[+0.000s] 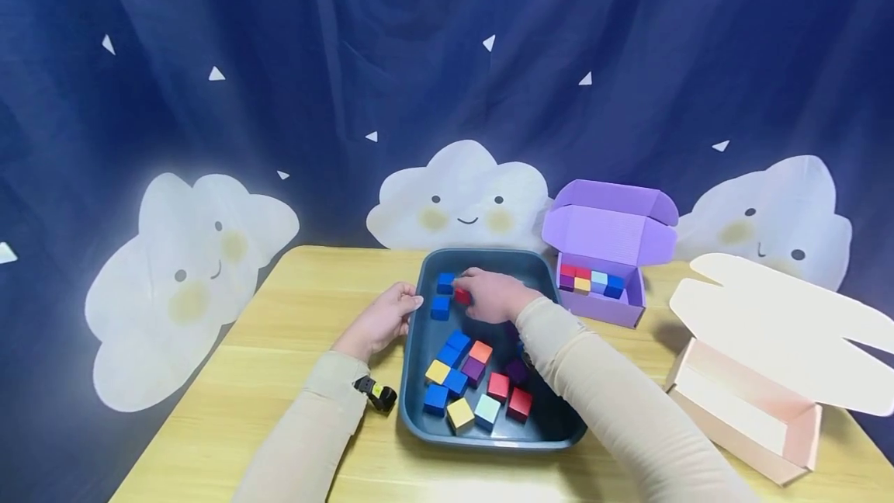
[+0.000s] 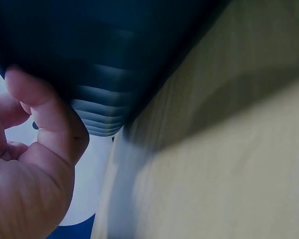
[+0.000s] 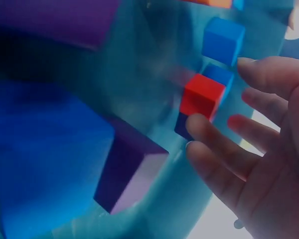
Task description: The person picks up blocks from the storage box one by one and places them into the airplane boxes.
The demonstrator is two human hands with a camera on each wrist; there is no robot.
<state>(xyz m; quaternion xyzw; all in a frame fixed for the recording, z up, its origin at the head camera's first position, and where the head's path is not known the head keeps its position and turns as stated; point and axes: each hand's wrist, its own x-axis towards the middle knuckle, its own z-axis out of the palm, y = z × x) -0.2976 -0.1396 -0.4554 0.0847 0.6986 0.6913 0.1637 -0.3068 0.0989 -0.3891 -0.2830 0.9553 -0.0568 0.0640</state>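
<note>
A dark teal plastic tray holds several loose coloured cubes. My left hand grips its left rim, thumb at the edge; in the left wrist view the hand sits against the tray's outer wall. Inside the far part of the tray, my right hand reaches over a red cube. The right wrist view shows its fingers spread around that red cube, not closed on it. Two blue cubes lie just left of it. A purple cube is close to the right wrist camera.
Behind the tray's right side stands an open purple box with several cubes in rows. An open pale pink box is at the right, its lid folded back. A blue curtain hangs behind the wooden table.
</note>
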